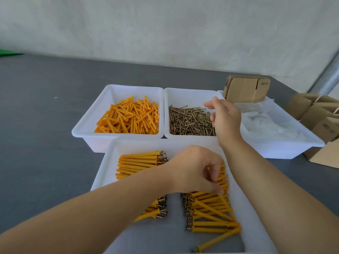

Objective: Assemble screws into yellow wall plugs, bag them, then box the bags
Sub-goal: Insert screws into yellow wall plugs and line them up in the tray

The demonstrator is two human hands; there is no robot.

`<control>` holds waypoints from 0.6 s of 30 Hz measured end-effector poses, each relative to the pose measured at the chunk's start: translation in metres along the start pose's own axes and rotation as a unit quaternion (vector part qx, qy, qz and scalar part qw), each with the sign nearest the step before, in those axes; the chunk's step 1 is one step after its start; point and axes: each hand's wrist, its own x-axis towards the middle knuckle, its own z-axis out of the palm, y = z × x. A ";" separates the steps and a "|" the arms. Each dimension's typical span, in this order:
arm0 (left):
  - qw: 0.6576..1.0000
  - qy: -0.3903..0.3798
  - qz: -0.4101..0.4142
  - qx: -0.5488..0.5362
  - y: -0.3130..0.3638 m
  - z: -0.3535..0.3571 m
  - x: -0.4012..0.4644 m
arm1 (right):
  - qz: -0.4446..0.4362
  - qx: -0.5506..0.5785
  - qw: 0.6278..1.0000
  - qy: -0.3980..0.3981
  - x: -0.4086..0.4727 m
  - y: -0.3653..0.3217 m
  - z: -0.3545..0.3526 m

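A near white tray (pixel 108 162) holds rows of assembled yellow plugs with screws (pixel 211 215). My left hand (pixel 194 169) reaches over it, fingers curled down onto the plugs at the right side; whether it pinches one is hidden. Behind it, a white bin holds loose yellow wall plugs (pixel 128 118). Beside that, another bin holds brass screws (pixel 189 120). My right hand (pixel 224 118) hovers over the right edge of the screw pile, fingers loosely bent, nothing visible in it.
A third white bin (pixel 293 149) at the right holds clear plastic bags (pixel 266 123) and flat cardboard boxes (pixel 245 90). More brown cartons (pixel 319 118) stand at the far right. The grey table (pixel 45 107) stretches left; a wall runs behind.
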 end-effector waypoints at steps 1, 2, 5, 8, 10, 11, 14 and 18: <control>1.000 0.011 0.009 0.004 0.002 0.004 0.000 | -0.001 0.000 1.000 -0.002 0.001 0.001 0.000; 1.000 0.020 0.018 0.013 0.002 0.006 0.001 | -0.001 0.000 1.000 -0.004 0.001 0.002 0.000; 0.994 0.003 0.044 0.103 -0.001 0.012 0.002 | -0.001 -0.002 1.000 -0.005 0.003 0.006 -0.002; 0.972 -0.069 0.046 0.218 -0.004 0.022 0.002 | -0.008 -0.018 1.000 -0.013 0.006 0.009 -0.002; 0.961 -0.093 0.055 0.253 -0.004 0.026 0.002 | -0.016 -0.032 0.999 -0.022 0.006 0.011 -0.002; 0.961 -0.091 0.056 0.256 -0.003 0.026 0.002 | -0.021 -0.049 0.998 -0.030 0.006 0.012 -0.002; 0.973 -0.023 0.027 0.226 -0.006 0.014 0.006 | -0.064 -0.183 0.978 -0.072 0.008 0.015 -0.002; 0.948 0.183 0.000 0.261 -0.026 -0.019 0.011 | -0.065 -0.462 0.864 -0.192 0.013 0.022 0.000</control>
